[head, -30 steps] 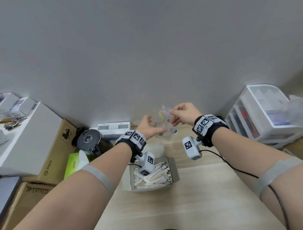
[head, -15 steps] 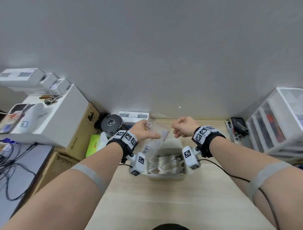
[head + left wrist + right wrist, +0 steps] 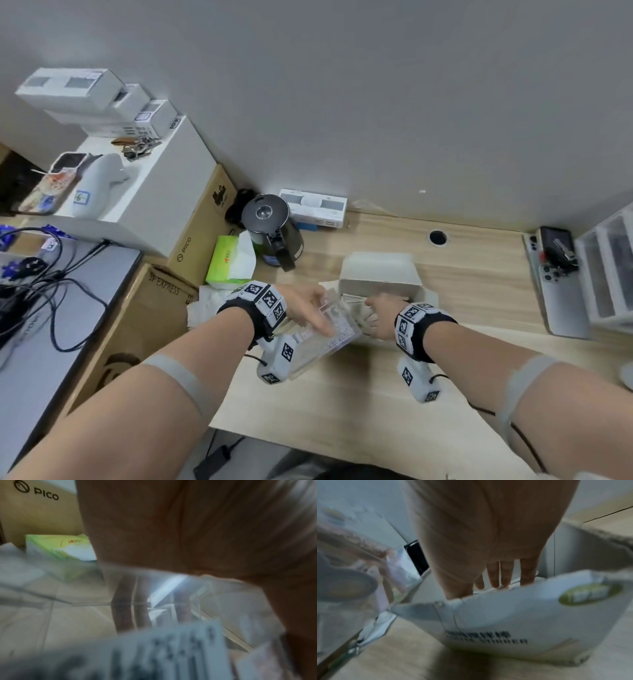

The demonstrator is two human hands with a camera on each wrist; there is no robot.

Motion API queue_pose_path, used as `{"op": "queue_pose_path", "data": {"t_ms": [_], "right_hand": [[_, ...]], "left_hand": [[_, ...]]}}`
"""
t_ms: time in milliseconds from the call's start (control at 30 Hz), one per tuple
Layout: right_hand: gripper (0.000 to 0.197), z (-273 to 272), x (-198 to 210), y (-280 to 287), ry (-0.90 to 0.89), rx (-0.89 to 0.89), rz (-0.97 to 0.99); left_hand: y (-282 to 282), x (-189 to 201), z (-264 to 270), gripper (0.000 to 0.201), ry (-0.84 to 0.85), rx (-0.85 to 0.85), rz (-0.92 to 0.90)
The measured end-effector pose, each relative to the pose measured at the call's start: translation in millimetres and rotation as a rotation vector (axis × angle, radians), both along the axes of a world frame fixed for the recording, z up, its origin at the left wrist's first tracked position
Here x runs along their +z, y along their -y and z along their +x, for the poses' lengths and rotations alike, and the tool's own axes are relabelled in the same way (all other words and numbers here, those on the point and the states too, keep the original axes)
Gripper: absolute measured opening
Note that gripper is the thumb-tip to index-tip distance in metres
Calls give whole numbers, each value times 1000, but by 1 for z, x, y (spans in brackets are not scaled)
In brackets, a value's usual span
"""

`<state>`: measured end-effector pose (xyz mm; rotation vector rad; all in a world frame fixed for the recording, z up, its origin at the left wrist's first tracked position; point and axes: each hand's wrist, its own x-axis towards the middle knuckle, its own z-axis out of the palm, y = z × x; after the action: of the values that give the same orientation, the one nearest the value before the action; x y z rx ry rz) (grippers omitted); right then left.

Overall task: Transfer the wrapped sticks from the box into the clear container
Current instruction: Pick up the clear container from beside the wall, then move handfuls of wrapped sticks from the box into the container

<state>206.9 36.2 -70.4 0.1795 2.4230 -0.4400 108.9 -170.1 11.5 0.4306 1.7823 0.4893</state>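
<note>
Head view: left hand (image 3: 301, 305) holds clear container (image 3: 329, 335) tilted, mouth toward box (image 3: 380, 274); right hand (image 3: 383, 317) grip unclear.

"PICO" with a round logo printed on a brown carton (image 3: 197, 240) at 10 o'clock from the kettle (image 3: 270, 229), also readable in the left wrist view (image 3: 39, 513). "SF EXPRESS" on a lower carton (image 3: 150, 308) at 8 o'clock. Blurred black lettering on the white box (image 3: 505, 622), unreadable. Blurred barcode label on the clear container (image 3: 337, 329).
</note>
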Motion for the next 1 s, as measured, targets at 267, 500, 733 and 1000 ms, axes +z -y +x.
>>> {"op": "queue_pose_path", "data": {"t_ms": [267, 500, 733, 1000], "right_hand": [[87, -3, -22, 10, -65, 110, 245], [71, -8, -27, 20, -38, 151, 382], [44, -14, -15, 21, 44, 285, 480], [20, -10, -1, 20, 41, 287, 353]], "left_hand": [[0, -24, -1, 108, 9, 52, -1], [-1, -20, -1, 89, 40, 47, 1], [-1, -22, -6, 115, 26, 35, 6], [-2, -20, -2, 94, 55, 67, -6]]}}
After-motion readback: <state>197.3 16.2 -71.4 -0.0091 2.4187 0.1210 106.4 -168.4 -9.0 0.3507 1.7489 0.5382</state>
